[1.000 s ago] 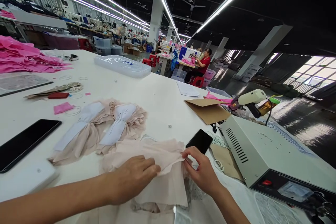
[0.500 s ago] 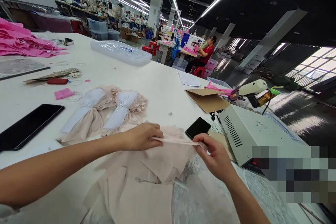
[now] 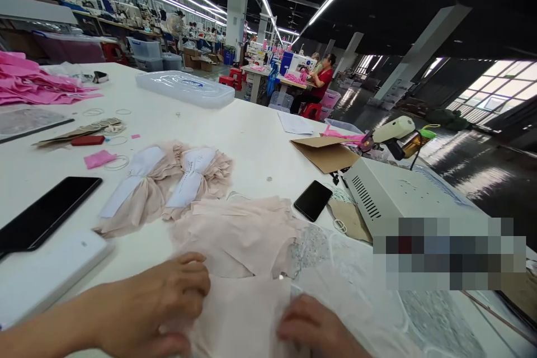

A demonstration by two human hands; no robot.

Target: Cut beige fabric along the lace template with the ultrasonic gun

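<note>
The cloth [image 3: 241,316] lies at 6 o'clock of the view, between the hands. It seems thin, soft and light, probably easy to crease; better to take it by its side edges. At its 9 o'clock, the left hand [image 3: 165,299] keeps thumb apart from bent fingers. At 3 o'clock, the right hand [image 3: 312,324] is blurred; I cannot tell its grip. Phone [image 3: 313,200]: 1 o'clock.

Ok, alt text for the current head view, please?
The left hand and a blurred right hand flank pale pink fabric at a white table; two paper-banded bundles lie beyond, a black phone rightward.
</note>
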